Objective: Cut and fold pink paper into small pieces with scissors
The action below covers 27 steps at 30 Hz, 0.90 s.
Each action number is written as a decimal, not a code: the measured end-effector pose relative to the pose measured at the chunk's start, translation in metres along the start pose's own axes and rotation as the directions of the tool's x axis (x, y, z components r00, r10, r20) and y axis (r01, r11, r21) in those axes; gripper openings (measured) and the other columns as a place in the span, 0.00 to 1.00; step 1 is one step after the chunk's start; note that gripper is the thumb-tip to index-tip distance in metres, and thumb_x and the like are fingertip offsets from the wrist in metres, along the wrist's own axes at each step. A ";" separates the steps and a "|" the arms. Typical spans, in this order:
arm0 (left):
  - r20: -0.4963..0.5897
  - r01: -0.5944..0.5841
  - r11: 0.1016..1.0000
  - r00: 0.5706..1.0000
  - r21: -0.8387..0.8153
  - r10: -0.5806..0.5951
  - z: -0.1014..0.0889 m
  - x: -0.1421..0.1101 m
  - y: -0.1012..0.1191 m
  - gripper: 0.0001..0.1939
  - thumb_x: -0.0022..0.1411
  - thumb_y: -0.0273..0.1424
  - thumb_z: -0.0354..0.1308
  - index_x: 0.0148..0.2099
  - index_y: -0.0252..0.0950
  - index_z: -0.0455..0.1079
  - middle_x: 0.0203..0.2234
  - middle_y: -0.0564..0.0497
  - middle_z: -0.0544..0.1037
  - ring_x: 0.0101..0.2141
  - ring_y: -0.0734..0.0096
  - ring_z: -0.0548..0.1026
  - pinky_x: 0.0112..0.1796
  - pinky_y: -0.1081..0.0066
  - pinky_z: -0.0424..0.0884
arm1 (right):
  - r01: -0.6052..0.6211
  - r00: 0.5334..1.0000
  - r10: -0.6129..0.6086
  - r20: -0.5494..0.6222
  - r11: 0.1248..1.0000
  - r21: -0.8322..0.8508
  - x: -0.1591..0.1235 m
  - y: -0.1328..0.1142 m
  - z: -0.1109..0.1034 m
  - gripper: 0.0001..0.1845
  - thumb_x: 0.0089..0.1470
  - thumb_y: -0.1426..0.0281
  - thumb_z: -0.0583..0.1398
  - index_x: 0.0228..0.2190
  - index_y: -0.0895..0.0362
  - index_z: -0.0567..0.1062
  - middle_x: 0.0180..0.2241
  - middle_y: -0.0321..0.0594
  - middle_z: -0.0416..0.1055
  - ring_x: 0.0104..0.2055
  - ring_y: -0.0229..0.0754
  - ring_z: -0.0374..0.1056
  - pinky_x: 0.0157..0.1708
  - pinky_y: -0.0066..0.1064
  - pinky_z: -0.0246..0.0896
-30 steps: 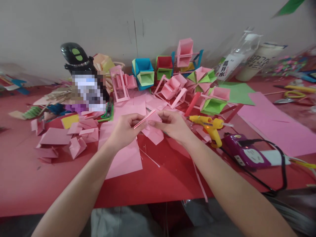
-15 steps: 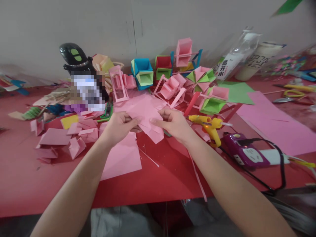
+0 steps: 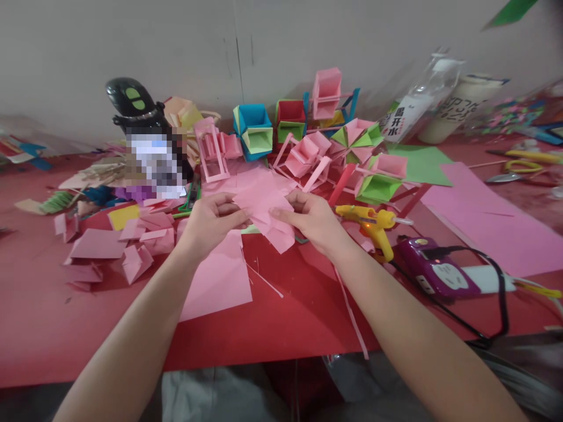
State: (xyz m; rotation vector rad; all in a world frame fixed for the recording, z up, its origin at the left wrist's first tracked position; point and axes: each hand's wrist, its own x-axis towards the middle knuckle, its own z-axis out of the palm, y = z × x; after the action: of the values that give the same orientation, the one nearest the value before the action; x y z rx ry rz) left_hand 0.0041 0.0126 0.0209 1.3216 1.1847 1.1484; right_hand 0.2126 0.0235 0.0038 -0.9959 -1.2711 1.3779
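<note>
Between my two hands a piece of folded pink paper (image 3: 263, 202) is held up above the table, its corners pointing up and down. My left hand (image 3: 214, 221) pinches its left edge, thumb on top. On the opposite edge my right hand (image 3: 310, 218) grips it the same way, the thumb lying over the front; the other fingers are partly hidden behind the paper. Below the left hand lies a flat pink sheet (image 3: 220, 281). A pile of folded pink paper pieces (image 3: 99, 243) sits to the left.
Folded paper models, such as a blue box shape (image 3: 253, 126), line the wall. A yellow hot glue gun (image 3: 372, 223) and a purple power strip (image 3: 440, 269) with a black cable lie right. A phone in a black holder (image 3: 153, 152) stands left; a bottle (image 3: 417, 99) stands back right.
The folded pink paper has shifted and turned slightly to the right. My left fingers have slid a little toward its outer edge, and a pale green strip now shows beneath.
</note>
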 end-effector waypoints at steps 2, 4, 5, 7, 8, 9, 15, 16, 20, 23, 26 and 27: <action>0.008 -0.002 1.000 1.000 0.006 0.002 0.001 0.000 0.000 0.15 0.49 0.33 0.73 0.36 0.32 0.74 0.27 0.50 0.81 0.29 0.68 0.81 0.38 0.66 0.81 | -0.001 1.000 0.001 0.002 1.000 0.007 0.000 0.001 0.000 0.20 0.36 0.62 0.75 0.31 0.57 0.78 0.35 0.40 0.79 0.36 0.41 0.73 0.40 0.35 0.70; 0.018 -0.006 1.000 1.000 0.011 0.006 0.001 0.000 0.000 0.14 0.50 0.32 0.73 0.36 0.32 0.75 0.27 0.50 0.81 0.30 0.68 0.81 0.38 0.66 0.81 | -0.001 1.000 0.001 0.000 1.000 0.005 0.001 0.001 0.000 0.21 0.35 0.62 0.76 0.30 0.57 0.77 0.35 0.40 0.79 0.36 0.40 0.73 0.40 0.35 0.70; 0.019 -0.008 1.000 1.000 0.014 0.008 0.001 0.000 0.000 0.14 0.50 0.32 0.73 0.36 0.32 0.75 0.28 0.49 0.81 0.30 0.67 0.81 0.39 0.65 0.81 | -0.001 1.000 0.001 -0.002 1.000 0.005 0.001 0.002 0.000 0.21 0.35 0.62 0.76 0.30 0.57 0.77 0.35 0.40 0.79 0.36 0.40 0.73 0.40 0.34 0.69; 0.019 -0.009 1.000 1.000 0.015 0.009 0.002 0.000 0.000 0.14 0.50 0.31 0.72 0.39 0.32 0.76 0.30 0.48 0.82 0.32 0.66 0.81 0.40 0.65 0.80 | -0.003 1.000 0.003 -0.007 1.000 0.004 0.001 0.002 0.000 0.21 0.34 0.62 0.76 0.30 0.57 0.77 0.35 0.40 0.79 0.35 0.40 0.73 0.40 0.34 0.70; 0.020 -0.007 1.000 1.000 0.015 0.007 0.002 -0.001 0.001 0.15 0.50 0.31 0.72 0.39 0.31 0.76 0.31 0.48 0.83 0.33 0.65 0.81 0.40 0.64 0.80 | -0.003 1.000 0.003 -0.009 1.000 0.001 0.001 0.003 0.000 0.21 0.34 0.62 0.76 0.30 0.57 0.77 0.35 0.40 0.79 0.35 0.40 0.73 0.40 0.34 0.70; 0.020 -0.006 1.000 1.000 0.013 0.005 0.002 -0.001 0.001 0.15 0.50 0.31 0.72 0.40 0.31 0.77 0.32 0.47 0.83 0.33 0.65 0.81 0.41 0.64 0.80 | -0.004 1.000 0.004 -0.008 1.000 -0.002 0.001 0.003 0.000 0.21 0.34 0.62 0.76 0.30 0.56 0.77 0.35 0.40 0.79 0.35 0.40 0.73 0.40 0.35 0.70; 0.023 -0.016 1.000 1.000 0.021 0.015 0.002 -0.001 0.002 0.15 0.51 0.30 0.72 0.41 0.31 0.77 0.32 0.47 0.84 0.34 0.64 0.82 0.41 0.64 0.80 | -0.008 1.000 0.008 0.019 1.000 -0.001 0.002 0.003 0.000 0.20 0.37 0.59 0.75 0.30 0.55 0.77 0.34 0.38 0.78 0.37 0.42 0.73 0.42 0.37 0.69; 0.023 -0.020 1.000 1.000 0.022 0.020 0.001 -0.001 0.002 0.14 0.51 0.30 0.71 0.41 0.32 0.77 0.32 0.48 0.84 0.33 0.65 0.82 0.41 0.64 0.80 | -0.012 1.000 0.012 0.022 1.000 -0.007 0.002 0.003 0.000 0.20 0.38 0.59 0.75 0.29 0.55 0.77 0.33 0.38 0.77 0.36 0.42 0.72 0.41 0.36 0.68; 0.017 -0.035 0.999 0.999 0.039 0.035 0.000 0.000 0.000 0.14 0.51 0.30 0.72 0.40 0.33 0.77 0.29 0.50 0.83 0.32 0.65 0.82 0.40 0.64 0.80 | 0.011 1.000 -0.010 0.014 0.997 -0.074 0.002 0.004 -0.002 0.16 0.44 0.58 0.72 0.26 0.55 0.75 0.29 0.34 0.72 0.33 0.38 0.67 0.36 0.32 0.62; 0.015 -0.048 0.998 0.999 0.038 0.047 -0.001 0.001 -0.002 0.14 0.51 0.30 0.72 0.40 0.33 0.77 0.29 0.49 0.83 0.32 0.65 0.82 0.41 0.64 0.80 | 0.010 1.000 -0.006 0.027 0.990 -0.144 0.002 0.005 -0.004 0.19 0.48 0.56 0.70 0.22 0.56 0.71 0.24 0.31 0.65 0.27 0.34 0.59 0.30 0.30 0.55; 0.019 -0.058 0.997 0.998 0.047 0.057 -0.001 0.001 -0.003 0.16 0.51 0.30 0.71 0.43 0.33 0.77 0.30 0.49 0.83 0.33 0.65 0.82 0.41 0.64 0.80 | -0.010 0.999 0.019 0.050 0.985 -0.171 0.000 0.004 -0.005 0.22 0.49 0.54 0.68 0.20 0.56 0.68 0.21 0.29 0.58 0.24 0.33 0.53 0.26 0.30 0.48; 0.021 -0.059 0.997 0.998 0.053 0.058 0.000 0.000 -0.002 0.16 0.52 0.30 0.70 0.44 0.33 0.77 0.30 0.49 0.83 0.33 0.65 0.81 0.41 0.64 0.80 | -0.014 0.999 0.022 0.050 0.985 -0.173 0.000 0.004 -0.005 0.23 0.49 0.54 0.69 0.20 0.56 0.68 0.20 0.28 0.56 0.24 0.33 0.51 0.25 0.30 0.46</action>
State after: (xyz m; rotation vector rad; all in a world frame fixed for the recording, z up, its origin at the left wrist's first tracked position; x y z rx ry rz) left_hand 0.0036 0.0131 0.0185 1.4138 1.1769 1.1500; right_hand 0.2167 0.0242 -0.0004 -1.0977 -1.4422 1.3314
